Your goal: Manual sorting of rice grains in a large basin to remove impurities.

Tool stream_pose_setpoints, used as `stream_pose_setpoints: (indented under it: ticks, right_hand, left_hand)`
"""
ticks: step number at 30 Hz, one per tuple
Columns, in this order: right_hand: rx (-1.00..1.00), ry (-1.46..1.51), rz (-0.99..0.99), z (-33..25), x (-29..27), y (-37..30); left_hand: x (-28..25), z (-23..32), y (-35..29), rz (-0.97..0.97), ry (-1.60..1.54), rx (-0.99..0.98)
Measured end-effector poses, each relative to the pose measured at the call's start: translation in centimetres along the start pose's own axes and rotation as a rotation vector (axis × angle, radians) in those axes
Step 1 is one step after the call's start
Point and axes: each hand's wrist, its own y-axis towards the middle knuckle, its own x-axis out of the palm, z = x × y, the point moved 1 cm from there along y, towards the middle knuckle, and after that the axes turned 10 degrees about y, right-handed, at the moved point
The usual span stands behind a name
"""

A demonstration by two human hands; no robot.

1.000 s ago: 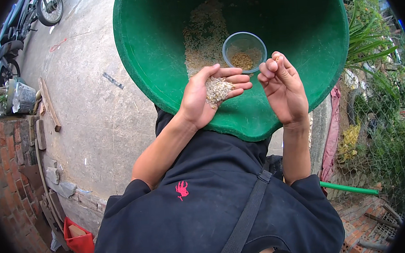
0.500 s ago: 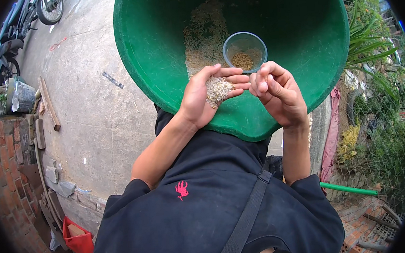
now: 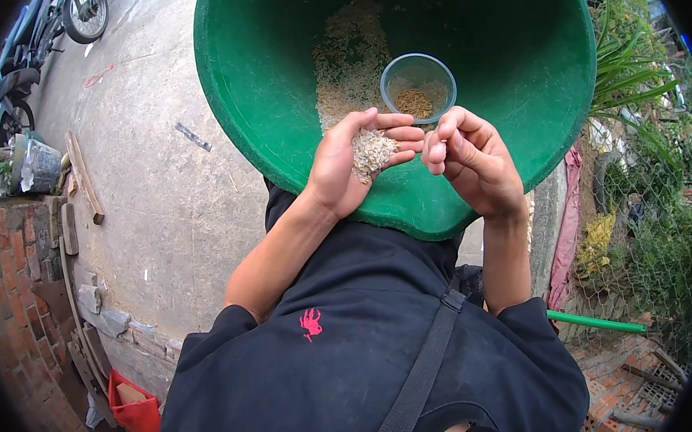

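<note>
My left hand (image 3: pixel 337 164) lies palm up over the near rim of a large green tub (image 3: pixel 511 146). Cupped on its palm is a heap of pale, rice-like grains (image 3: pixel 372 152); the fingers stretch to the right. Beside those fingertips, my right hand (image 3: pixel 478 157) is closed in a pinch, thumb against fingers. Whatever sits in that pinch is too small to name. Just beyond both hands, a clear round plastic cup (image 3: pixel 417 62) stands in the tub, with golden-brown grains (image 3: pixel 413 103) at its bottom. More pale grains (image 3: pixel 346 66) lie scattered on the tub's floor, left of the cup.
Motorbikes (image 3: pixel 18 79) and a grey bucket (image 3: pixel 40 165) stand at the left, near a wooden plank (image 3: pixel 83 176) on the concrete. A brick wall (image 3: pixel 19 298) is at lower left. On the right run a wire fence with plants (image 3: pixel 655 224) and a green pipe (image 3: pixel 598 322).
My right hand has shifted slightly left, and its pinching fingers have turned a little. The left hand with the grains, the cup and the tub stay nearly the same.
</note>
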Motion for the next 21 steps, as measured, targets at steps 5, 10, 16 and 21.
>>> stream_pose_setpoints:
  ticks: [5,10,16,21]
  right_hand:
    - [0.018,0.016,0.052,-0.1,0.2,-0.1]
    - [0.009,0.008,-0.032,-0.1,-0.1,-0.1]
    - [-0.030,-0.061,-0.061,0.2,-0.7,-0.1]
    - [-0.042,0.005,-0.059,0.2,-0.7,0.0]
  left_hand:
    - [-0.1,-0.1,0.0,0.010,-0.003,-0.003]
    - [0.0,0.0,-0.1,0.013,-0.008,-0.008]
    - [-0.2,-0.1,0.0,-0.003,-0.011,-0.009]
    - [-0.3,-0.1,0.0,-0.004,-0.015,-0.012]
